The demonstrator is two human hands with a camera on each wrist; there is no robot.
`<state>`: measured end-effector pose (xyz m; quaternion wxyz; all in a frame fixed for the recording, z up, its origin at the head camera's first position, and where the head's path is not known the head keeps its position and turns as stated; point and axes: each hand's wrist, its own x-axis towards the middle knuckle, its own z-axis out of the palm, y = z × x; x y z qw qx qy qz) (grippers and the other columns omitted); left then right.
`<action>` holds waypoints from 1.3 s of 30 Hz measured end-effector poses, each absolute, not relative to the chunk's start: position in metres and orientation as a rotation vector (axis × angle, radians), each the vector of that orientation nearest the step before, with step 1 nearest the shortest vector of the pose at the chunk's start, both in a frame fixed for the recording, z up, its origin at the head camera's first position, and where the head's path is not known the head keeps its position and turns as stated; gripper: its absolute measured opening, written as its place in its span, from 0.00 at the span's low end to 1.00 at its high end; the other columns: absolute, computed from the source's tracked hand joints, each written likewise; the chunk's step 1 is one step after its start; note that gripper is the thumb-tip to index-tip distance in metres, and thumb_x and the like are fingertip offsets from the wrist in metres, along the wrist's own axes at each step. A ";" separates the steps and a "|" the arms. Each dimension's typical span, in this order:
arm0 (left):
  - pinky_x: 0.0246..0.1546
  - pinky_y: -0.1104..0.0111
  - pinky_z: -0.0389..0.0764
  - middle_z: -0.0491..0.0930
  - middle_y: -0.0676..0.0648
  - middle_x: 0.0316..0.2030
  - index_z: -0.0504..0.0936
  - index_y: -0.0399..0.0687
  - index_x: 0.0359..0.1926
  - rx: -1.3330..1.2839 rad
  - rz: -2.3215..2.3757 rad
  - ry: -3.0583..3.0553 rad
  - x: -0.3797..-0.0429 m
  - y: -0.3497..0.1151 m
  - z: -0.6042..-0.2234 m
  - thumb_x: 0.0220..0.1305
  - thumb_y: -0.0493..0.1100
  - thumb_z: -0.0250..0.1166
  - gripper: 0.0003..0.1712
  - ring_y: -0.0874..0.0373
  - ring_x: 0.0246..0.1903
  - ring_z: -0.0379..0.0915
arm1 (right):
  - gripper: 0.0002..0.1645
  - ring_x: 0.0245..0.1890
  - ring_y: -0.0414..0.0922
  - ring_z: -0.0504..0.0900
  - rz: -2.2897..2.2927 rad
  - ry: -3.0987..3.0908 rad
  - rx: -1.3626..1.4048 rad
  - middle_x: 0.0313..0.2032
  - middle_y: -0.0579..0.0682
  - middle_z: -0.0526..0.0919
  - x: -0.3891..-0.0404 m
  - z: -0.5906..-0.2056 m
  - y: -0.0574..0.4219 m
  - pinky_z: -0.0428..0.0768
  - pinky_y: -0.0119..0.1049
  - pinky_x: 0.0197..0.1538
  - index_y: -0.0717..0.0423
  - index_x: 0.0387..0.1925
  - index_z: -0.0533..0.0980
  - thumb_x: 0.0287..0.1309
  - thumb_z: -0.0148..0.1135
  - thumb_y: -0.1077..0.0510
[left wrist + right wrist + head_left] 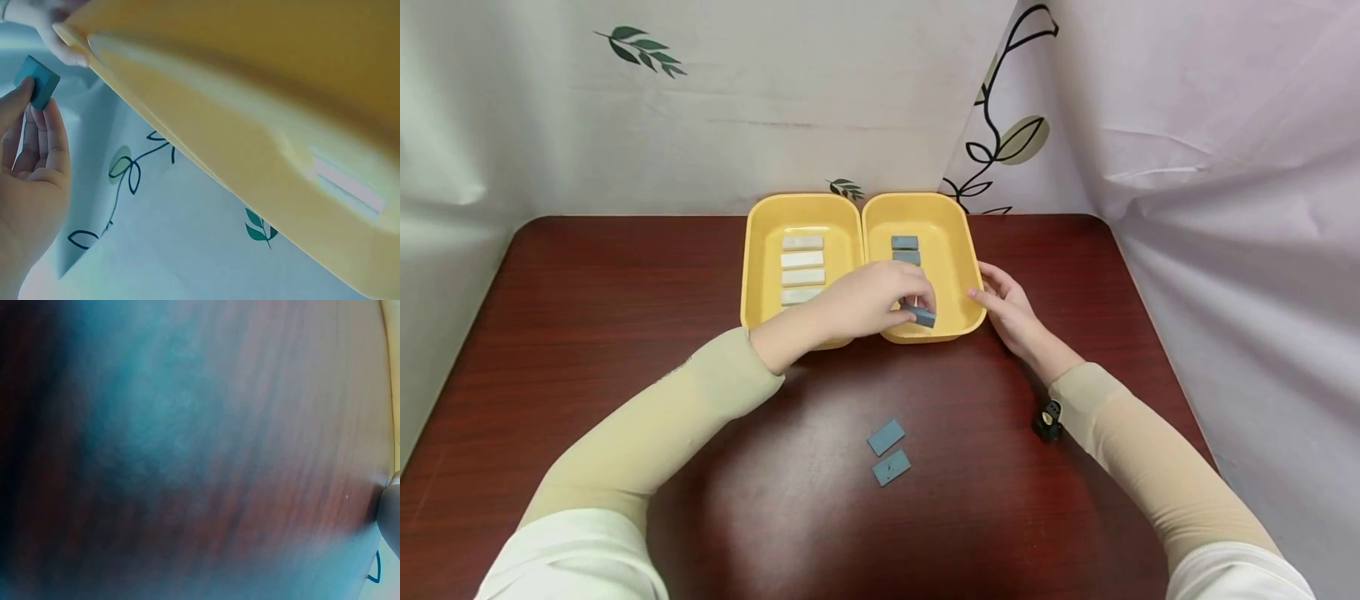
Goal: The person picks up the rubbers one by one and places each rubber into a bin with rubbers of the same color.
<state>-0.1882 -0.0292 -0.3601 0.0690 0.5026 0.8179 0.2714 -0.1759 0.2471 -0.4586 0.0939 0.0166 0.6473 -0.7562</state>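
In the head view my left hand [868,298] pinches a blue-grey rectangular block [919,316] between thumb and fingers, over the near part of the right yellow tray [953,287]. The left wrist view shows that same block [37,82] at the fingertips. My right hand [1013,315] grips this tray's right rim, thumb over the edge and fingers outside. Inside the tray, two blue-grey blocks [906,242] show in a column; the left hand may hide more. Two more blue-grey blocks [891,468] lie on the table in front.
A second yellow tray [758,275] stands against the first on its left, with several white blocks [802,259] stacked in a column. Both trays sit at the back of the dark red table [625,292], before a white curtain [760,125]. A small black object [1047,422] is beside the right forearm.
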 end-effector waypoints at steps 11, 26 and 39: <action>0.51 0.66 0.86 0.87 0.46 0.41 0.89 0.44 0.43 1.435 0.873 2.463 -0.218 -0.026 -0.351 0.64 0.28 0.72 0.10 0.53 0.43 0.82 | 0.36 0.57 0.32 0.79 -2.241 1.924 0.050 0.56 0.37 0.79 -0.176 -0.458 0.247 0.81 0.22 0.57 0.68 0.78 0.58 0.72 0.52 0.72; 0.51 0.61 0.84 0.88 0.41 0.41 0.88 0.40 0.42 1.315 0.902 2.466 -0.253 -0.019 -0.348 0.61 0.28 0.73 0.09 0.49 0.43 0.83 | 0.36 0.57 0.32 0.79 -2.267 1.908 0.045 0.55 0.37 0.80 -0.177 -0.459 0.248 0.80 0.22 0.57 0.69 0.78 0.58 0.71 0.51 0.73; 0.52 0.64 0.83 0.87 0.42 0.42 0.88 0.38 0.43 1.268 0.816 2.479 -0.274 -0.007 -0.352 0.61 0.26 0.71 0.10 0.51 0.44 0.82 | 0.37 0.58 0.34 0.78 -2.262 1.910 0.060 0.56 0.39 0.78 -0.177 -0.459 0.247 0.80 0.22 0.57 0.69 0.78 0.57 0.70 0.52 0.73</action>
